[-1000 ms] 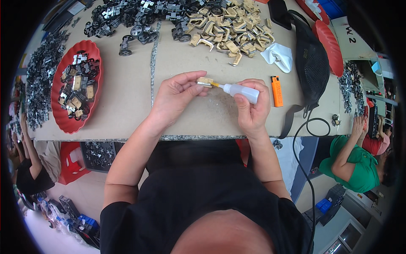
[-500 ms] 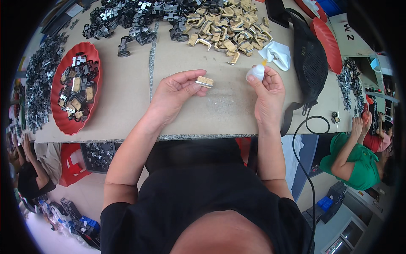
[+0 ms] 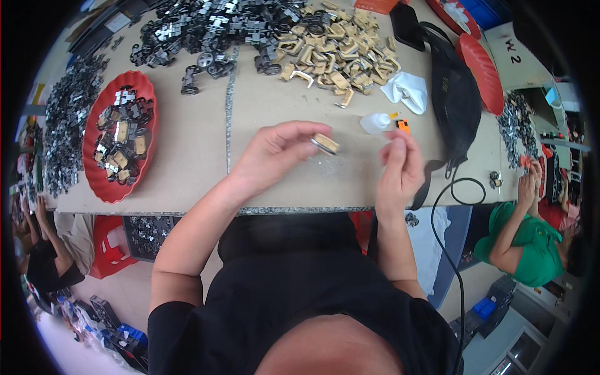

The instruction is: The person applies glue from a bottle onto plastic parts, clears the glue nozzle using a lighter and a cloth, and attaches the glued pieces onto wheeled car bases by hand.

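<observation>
My left hand [image 3: 275, 156] is closed, pinching a tan-and-silver C-shaped piece [image 3: 326, 144] between thumb and fingertips above the table. My right hand [image 3: 403, 169] hovers just nearer than a small white squeeze bottle [image 3: 375, 122] with a yellow tip. Its thumb and fingertips are drawn together; whether something tiny sits between them is too small to make out. The bottle is on the table, out of my grip. An orange-and-black object [image 3: 402, 126] lies right beside the bottle's tip.
Tan C-shaped pieces [image 3: 340, 53] are heaped at the back, beside black wheeled parts [image 3: 212, 28]. A red scalloped tray [image 3: 94, 169] of assembled pieces stands left. White cloth [image 3: 406, 90], a black bag [image 3: 450, 94] and a cable [image 3: 447, 250] lie right. Co-workers sit on both sides.
My right hand has let go of the white bottle and drawn back toward me, uncovering the orange-and-black object. My left hand has shifted right and tilted the tan-and-silver piece.
</observation>
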Demonstrator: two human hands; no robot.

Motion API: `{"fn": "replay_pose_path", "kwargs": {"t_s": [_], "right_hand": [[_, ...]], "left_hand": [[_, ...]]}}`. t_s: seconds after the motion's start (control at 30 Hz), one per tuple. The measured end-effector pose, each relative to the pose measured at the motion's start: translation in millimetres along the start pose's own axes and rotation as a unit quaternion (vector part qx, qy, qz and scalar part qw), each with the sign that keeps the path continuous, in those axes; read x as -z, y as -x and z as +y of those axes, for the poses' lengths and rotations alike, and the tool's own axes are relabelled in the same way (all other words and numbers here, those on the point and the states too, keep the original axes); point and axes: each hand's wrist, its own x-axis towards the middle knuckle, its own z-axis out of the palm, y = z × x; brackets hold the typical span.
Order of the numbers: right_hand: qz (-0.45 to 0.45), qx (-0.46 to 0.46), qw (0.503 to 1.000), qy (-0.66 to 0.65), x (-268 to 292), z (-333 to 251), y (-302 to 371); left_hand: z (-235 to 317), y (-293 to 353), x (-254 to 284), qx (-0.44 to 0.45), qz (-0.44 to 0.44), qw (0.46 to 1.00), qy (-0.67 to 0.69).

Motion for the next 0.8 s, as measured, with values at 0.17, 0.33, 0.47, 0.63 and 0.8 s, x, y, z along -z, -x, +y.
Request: {"fn": "replay_pose_path", "kwargs": {"t_s": [0.17,0.33,0.47,0.63,0.8], "right_hand": [[-0.222,-0.294,0.846,-0.386,-17,-6,2],[-0.258,-0.297,0.81,-0.435,-18,10,-2],[-0.243,-0.287,0.814,-0.442,-23,12,0],[-0.26,-0.286,0.787,-0.481,-21,17,-5],[-0.26,-0.29,0.771,-0.503,-20,20,-6]], "left_hand": [[-3,-9,-1,-0.076,-0.026,0.987,-0.141],[0,-14,6,-0.156,-0.042,0.961,-0.226],[1,-18,11,-0.144,-0.047,0.957,-0.248],[2,-24,14,-0.168,-0.064,0.943,-0.28],[9,-27,12,-0.147,-0.073,0.959,-0.231]]}}
